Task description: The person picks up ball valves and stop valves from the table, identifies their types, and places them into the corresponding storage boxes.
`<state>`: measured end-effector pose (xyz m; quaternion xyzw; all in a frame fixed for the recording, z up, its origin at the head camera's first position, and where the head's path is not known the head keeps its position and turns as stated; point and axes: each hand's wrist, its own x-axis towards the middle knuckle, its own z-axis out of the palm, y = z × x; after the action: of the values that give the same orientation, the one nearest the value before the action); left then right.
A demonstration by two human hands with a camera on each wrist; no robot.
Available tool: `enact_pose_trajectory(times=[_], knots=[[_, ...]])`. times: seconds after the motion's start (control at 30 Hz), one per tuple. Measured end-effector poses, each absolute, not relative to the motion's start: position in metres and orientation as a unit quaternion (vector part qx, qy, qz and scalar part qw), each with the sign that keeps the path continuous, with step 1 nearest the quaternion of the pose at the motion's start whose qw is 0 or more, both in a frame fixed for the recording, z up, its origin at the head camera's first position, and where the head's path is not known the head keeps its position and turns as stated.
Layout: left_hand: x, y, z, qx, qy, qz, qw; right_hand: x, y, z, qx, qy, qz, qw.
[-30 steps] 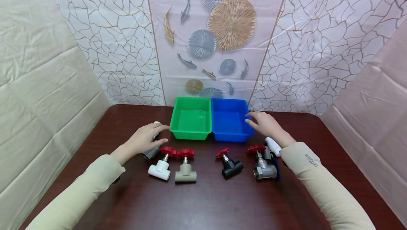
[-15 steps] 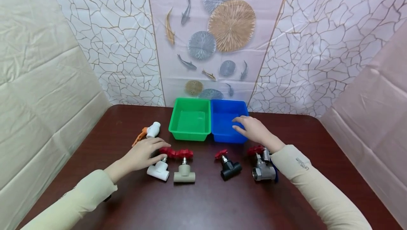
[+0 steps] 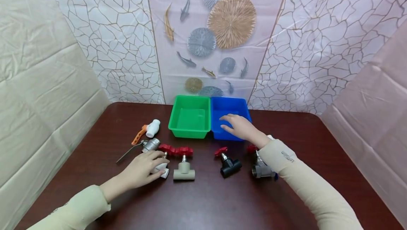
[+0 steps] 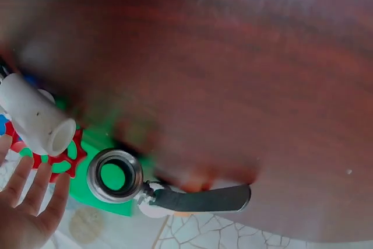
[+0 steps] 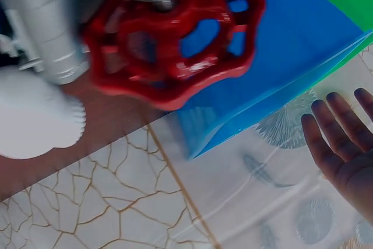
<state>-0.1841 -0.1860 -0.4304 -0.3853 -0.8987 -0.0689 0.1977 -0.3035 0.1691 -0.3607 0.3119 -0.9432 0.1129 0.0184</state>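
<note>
My left hand (image 3: 140, 169) is spread over a white tee-shaped valve (image 3: 163, 170) with a red handwheel, partly hiding its body. In the left wrist view its fingers (image 4: 53, 205) are straight and apart near the red wheel (image 4: 80, 154), holding nothing. Behind that hand lies a metal ball valve (image 3: 152, 145) with a long lever. My right hand (image 3: 240, 127) hovers over the front of the blue bin (image 3: 246, 110), fingers relaxed and holding nothing. The right wrist view shows its fingers (image 5: 317, 138) beyond the bin's wall, with another red handwheel (image 5: 204, 83) close to the camera.
A green bin (image 3: 189, 134) stands against the blue one. A white ball valve (image 3: 153, 128) with an orange handle lies at the left. A beige tee valve (image 3: 184, 174), a black one (image 3: 231, 168) and a metal one (image 3: 262, 171) lie in front; the right forearm partly covers the metal valve.
My left hand has moved back toward me, from beside the green bin to the white tee valve, uncovering the two ball valves. My right hand has shifted left over the blue bin.
</note>
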Motion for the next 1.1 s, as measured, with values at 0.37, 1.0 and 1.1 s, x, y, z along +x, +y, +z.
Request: enact_pose_trajectory(times=[0.37, 1.0, 1.1], knots=[[-0.176, -0.192, -0.442, -0.383, -0.902, -0.066, 0.187, -0.321, 0.144, -0.365, 0.312, -0.941, 0.126, -0.025], [-0.186, -0.191, -0.439, -0.417, -0.9, -0.058, 0.117, -0.346, 0.119, -0.372, 0.244, -0.954, 0.11, -0.135], [-0.186, -0.19, -0.439, -0.434, -0.891, -0.062, 0.114, -0.346, 0.118, -0.371, 0.247, -0.953, 0.099, -0.142]])
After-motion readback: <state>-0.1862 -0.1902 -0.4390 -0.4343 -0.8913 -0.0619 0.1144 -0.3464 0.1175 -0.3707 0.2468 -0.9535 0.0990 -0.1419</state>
